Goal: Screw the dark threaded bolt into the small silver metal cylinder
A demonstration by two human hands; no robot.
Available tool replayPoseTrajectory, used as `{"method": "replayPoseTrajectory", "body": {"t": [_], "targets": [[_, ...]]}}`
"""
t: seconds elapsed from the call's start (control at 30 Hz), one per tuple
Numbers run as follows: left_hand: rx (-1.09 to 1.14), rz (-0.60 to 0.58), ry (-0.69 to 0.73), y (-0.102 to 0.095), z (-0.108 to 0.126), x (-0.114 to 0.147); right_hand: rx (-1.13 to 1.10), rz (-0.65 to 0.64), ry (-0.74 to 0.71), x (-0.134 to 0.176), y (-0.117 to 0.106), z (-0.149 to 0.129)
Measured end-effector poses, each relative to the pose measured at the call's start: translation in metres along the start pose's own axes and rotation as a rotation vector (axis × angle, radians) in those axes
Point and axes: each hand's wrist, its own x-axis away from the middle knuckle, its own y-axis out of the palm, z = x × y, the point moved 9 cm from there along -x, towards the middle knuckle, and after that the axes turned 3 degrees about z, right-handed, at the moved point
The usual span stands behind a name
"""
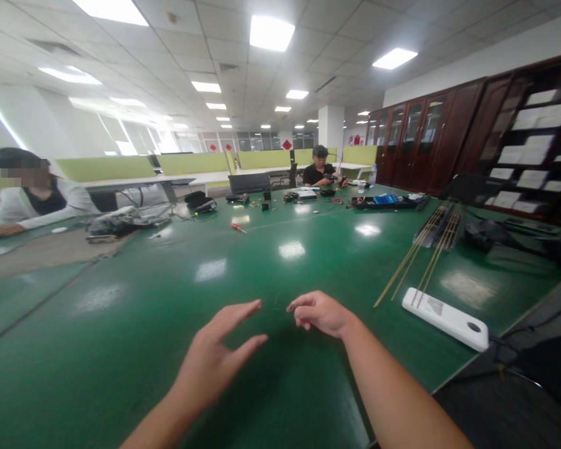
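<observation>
My left hand [219, 352] is held over the green table [135, 330] with thumb and fingers spread apart, and nothing sits between them. Just right of it, my right hand [320, 313] is closed in a pinch, thumb against fingers. A small dark spot [290, 307] shows at those fingertips; it is too small to name. The two hands face each other with a gap between them. Beyond the right forearm lies a long white case [449, 319] with a dark round hole at one end.
Thin yellowish rods [414, 259] lie at the right, their ends reaching the white case. A red screwdriver [238, 228] lies farther off. At the far edge are a black tray [388, 201] with blue items and several small parts. One person sits at the left, another at the back.
</observation>
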Motion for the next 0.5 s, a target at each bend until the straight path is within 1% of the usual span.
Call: {"method": "replayPoseTrajectory", "body": {"t": [0.07,0.1,0.17,0.27,0.37,0.43,0.5], "targets": [[0.143,-0.085,0.02,0.038,0.014,-0.027,-0.039,-0.022,0.006,0.001,0.0,0.0],[0.228,-0.099,0.034,0.051,0.019,-0.036,-0.056,-0.031,0.007,0.001,0.0,0.0],[0.34,-0.09,0.04,0.067,0.023,-0.047,-0.083,-0.05,0.007,0.001,0.0,-0.001],[0.382,-0.044,0.002,0.076,0.021,-0.05,-0.119,-0.072,0.009,0.0,0.001,-0.002],[0.381,-0.032,-0.046,0.081,0.019,-0.048,-0.15,-0.09,0.015,0.001,0.004,-0.001],[0.37,-0.016,-0.072,0.077,0.019,-0.044,-0.158,-0.103,0.022,0.002,0.006,0.0],[0.353,0.019,-0.1,0.061,0.016,-0.035,-0.16,-0.114,0.025,0.002,0.006,-0.001]]}}
